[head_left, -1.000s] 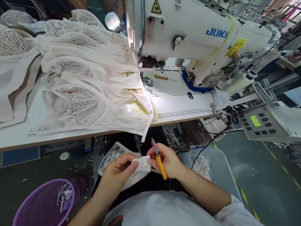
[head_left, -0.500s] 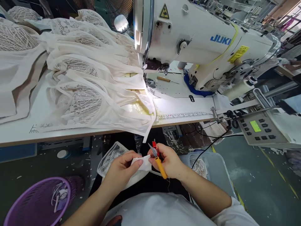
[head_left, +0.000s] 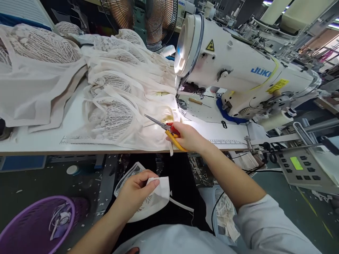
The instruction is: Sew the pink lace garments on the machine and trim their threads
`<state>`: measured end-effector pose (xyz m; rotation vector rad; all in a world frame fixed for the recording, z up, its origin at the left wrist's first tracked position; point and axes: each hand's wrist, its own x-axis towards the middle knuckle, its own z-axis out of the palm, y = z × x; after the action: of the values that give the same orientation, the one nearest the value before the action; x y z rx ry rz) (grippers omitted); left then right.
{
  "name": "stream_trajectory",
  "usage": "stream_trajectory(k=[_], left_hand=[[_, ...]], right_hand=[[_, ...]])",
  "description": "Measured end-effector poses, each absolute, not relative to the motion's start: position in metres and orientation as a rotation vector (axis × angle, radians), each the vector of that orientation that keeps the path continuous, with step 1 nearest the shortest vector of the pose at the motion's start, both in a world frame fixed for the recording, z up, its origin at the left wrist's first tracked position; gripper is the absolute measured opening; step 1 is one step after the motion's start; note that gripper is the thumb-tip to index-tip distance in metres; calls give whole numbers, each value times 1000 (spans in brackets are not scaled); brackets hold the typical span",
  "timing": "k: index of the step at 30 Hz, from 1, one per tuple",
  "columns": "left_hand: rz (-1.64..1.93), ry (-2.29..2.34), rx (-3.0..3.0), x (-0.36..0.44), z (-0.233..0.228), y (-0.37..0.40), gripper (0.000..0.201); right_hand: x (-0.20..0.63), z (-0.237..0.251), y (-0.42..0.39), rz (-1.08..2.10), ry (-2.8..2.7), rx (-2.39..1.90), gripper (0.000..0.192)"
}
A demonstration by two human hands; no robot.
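My left hand (head_left: 139, 190) pinches the edge of a white lace bra piece (head_left: 161, 192) over my lap, thumb on top. A narrow strap end trails from that piece to the right. In my right hand (head_left: 189, 137) is a pair of scissors (head_left: 169, 131) with orange and red handles; the blades point left over the table's front edge. Beneath the blades lies a pile of white lace bras (head_left: 111, 113), their thin straps reaching toward the sewing machine (head_left: 233, 67).
An awl (head_left: 196, 101) and a small black blade (head_left: 224, 124) lie by the machine bed. A fan (head_left: 156, 21) stands behind. A purple basket (head_left: 37, 201) is at lower left, a clear bin (head_left: 215, 211) with white scraps at lower right. A control box (head_left: 304, 165) hangs at right.
My right hand has moved up and away from the bra piece, carrying the scissors over the table edge. My left hand keeps its pinch. The view has shifted left.
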<state>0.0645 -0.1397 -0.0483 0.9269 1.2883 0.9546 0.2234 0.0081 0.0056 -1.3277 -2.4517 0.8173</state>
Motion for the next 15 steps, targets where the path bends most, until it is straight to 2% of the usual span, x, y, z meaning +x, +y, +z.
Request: stream_trajectory(k=[4,8,15], left_hand=[[941,1306,955,54,-43,-140,18],[908,1305,1280,49,-32,-129,20],[991,1381,2013,36,-21,-48,21]], right_hand=[[211,5,0,779,-2435,-1244,22],[216,5,-4,781,-2445,-1245,19],[200,14,31,808,-2422,-1160,33]])
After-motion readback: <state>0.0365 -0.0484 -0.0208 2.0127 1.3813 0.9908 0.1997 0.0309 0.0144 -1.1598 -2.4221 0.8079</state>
